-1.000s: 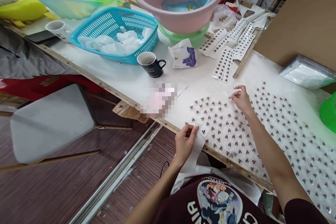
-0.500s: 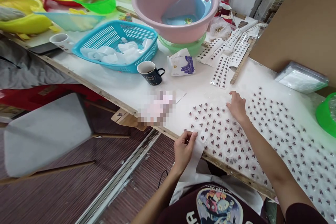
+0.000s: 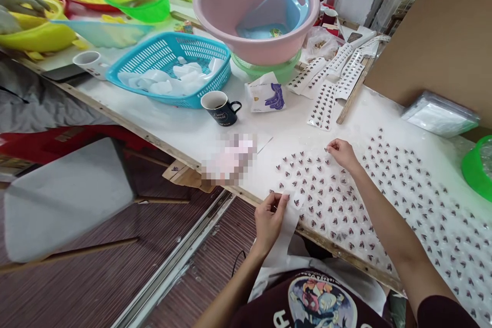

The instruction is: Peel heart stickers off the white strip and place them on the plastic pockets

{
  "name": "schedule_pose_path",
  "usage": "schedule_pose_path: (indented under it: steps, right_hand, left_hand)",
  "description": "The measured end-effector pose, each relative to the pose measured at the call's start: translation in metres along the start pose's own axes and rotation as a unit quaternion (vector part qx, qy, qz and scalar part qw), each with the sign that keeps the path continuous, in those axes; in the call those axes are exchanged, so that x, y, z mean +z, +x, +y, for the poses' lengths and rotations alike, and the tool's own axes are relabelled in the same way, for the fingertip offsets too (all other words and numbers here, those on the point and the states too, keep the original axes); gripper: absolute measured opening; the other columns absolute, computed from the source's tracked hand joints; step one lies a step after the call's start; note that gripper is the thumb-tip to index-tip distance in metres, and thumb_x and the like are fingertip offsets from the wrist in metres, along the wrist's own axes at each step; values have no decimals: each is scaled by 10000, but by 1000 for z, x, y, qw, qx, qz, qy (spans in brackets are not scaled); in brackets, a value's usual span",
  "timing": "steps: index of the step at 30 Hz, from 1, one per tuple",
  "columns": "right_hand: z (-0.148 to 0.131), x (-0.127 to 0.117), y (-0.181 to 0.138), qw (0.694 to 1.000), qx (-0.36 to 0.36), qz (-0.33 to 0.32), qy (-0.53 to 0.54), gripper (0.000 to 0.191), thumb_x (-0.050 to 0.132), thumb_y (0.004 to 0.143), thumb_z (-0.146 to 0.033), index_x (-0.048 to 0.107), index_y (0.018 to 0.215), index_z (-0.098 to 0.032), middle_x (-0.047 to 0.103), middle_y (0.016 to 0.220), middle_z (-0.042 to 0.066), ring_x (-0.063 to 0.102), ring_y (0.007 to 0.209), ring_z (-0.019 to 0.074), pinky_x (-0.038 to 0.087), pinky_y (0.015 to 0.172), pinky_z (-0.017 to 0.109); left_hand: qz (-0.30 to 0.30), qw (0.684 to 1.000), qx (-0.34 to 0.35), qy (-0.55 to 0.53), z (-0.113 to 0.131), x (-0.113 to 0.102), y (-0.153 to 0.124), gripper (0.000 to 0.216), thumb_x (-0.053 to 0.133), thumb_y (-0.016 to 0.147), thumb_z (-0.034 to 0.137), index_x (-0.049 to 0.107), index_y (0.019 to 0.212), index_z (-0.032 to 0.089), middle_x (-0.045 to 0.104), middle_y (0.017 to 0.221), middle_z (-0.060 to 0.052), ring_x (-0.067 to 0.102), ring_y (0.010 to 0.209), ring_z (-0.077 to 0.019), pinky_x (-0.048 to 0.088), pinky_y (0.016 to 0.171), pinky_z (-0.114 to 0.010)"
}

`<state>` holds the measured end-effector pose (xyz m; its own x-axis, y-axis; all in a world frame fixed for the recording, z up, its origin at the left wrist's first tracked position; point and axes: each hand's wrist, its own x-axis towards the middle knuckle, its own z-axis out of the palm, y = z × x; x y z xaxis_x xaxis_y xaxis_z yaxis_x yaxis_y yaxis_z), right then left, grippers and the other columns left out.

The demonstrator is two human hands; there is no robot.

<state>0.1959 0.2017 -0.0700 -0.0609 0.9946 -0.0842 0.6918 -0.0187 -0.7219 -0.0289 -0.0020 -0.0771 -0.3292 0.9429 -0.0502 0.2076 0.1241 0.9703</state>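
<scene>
My left hand [image 3: 269, 218] pinches the end of a white backing strip [image 3: 286, 230] that hangs over the table's front edge, with one dark sticker near its top. My right hand [image 3: 342, 154] rests farther back on the table with fingers curled and pinched at the upper left corner of a wide field of small dark heart-shaped stickers [image 3: 400, 200] laid out in rows on clear plastic. What its fingertips hold is too small to make out.
Behind stand a dark mug [image 3: 221, 107], a blue basket [image 3: 169, 61], a pink basin [image 3: 257, 10] with a blue scoop, a small packet [image 3: 266, 93] and sticker strips [image 3: 326, 97]. Cardboard [image 3: 434, 36] rises at the right, a green bowl [image 3: 476, 164] beside it. A gloved hand [image 3: 19, 7] works far left.
My right hand pressed down flat on the sticker rows half a second ago, then drew back a little left and curled into a pinch. My left hand stayed on the strip.
</scene>
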Motion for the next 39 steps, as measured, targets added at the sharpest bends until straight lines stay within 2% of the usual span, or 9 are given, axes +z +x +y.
schedule_pose_path:
  steps: [5, 12, 15, 18, 23, 27, 30, 34, 39]
  right_hand:
    - [-5, 9, 1, 998, 1, -13, -59, 108, 539, 804, -188, 623, 741, -216, 706, 755, 24, 633, 696, 177, 452, 685, 294]
    - [-16, 16, 2, 983, -32, -8, -182, 56, 602, 850, -171, 584, 810, -204, 657, 700, 5, 611, 742, 204, 355, 900, 382]
    - [-18, 15, -1, 975, -38, 9, -220, 74, 646, 852, -200, 593, 903, -190, 667, 770, 53, 611, 826, 258, 325, 897, 410]
    - [-18, 14, -8, 970, -54, 23, -238, 33, 630, 865, -190, 613, 894, -186, 680, 931, 115, 601, 942, 291, 317, 886, 411]
    - [-11, 10, -26, 967, -85, 22, -238, 102, 553, 917, -189, 633, 854, -198, 690, 900, 76, 603, 927, 255, 338, 879, 391]
    - [2, 4, -35, 972, -121, 76, -188, 149, 503, 935, -206, 647, 898, -192, 708, 924, 79, 619, 913, 251, 377, 891, 406]
    - [14, 4, -39, 970, -171, 101, -137, 206, 475, 933, -188, 675, 983, -187, 726, 1034, 106, 641, 1018, 273, 422, 933, 438]
    - [27, 13, -49, 962, -234, 59, -127, 336, 425, 958, -168, 691, 1160, -197, 691, 1253, 119, 605, 1209, 270, 448, 1041, 464]
    - [35, 20, -71, 954, -256, 36, -153, 417, 390, 971, -146, 684, 1252, -232, 679, 1287, 108, 546, 1305, 278, 460, 1071, 489]
  left_hand:
    - [-1, 1000, -3, -2, -1, 0, 1, 311, 614, 908, 424, 637, 721, 176, 516, 620, 23, 408, 569, -115, 330, 551, -232]
    - [3, 1000, -10, 0, 0, 0, 0, 315, 614, 905, 427, 636, 725, 169, 504, 616, 25, 400, 559, -109, 323, 538, -225]
    - [2, 1000, -13, 0, 2, 0, 0, 320, 609, 906, 433, 636, 727, 169, 511, 618, 24, 409, 562, -110, 330, 540, -223]
    - [-2, 1000, -11, -2, 2, -1, 0, 324, 605, 905, 437, 634, 724, 169, 510, 616, 26, 411, 563, -110, 328, 539, -222]
    - [5, 1000, -6, -9, 1, 0, 0, 330, 590, 913, 425, 618, 708, 168, 489, 612, 30, 396, 555, -103, 315, 534, -220]
    - [2, 1000, -5, -6, 1, 1, 1, 322, 580, 920, 415, 623, 721, 165, 508, 627, 22, 411, 565, -106, 321, 542, -223]
    - [6, 1000, -1, -1, 1, 1, 1, 331, 583, 920, 421, 613, 709, 168, 496, 617, 27, 402, 555, -104, 315, 533, -222]
    - [6, 1000, 0, 3, 1, 0, 1, 337, 582, 922, 431, 616, 711, 171, 500, 615, 28, 403, 552, -105, 311, 527, -223]
    - [5, 1000, 5, 4, 2, 0, 0, 343, 582, 923, 438, 615, 708, 173, 512, 610, 24, 421, 561, -112, 325, 538, -226]
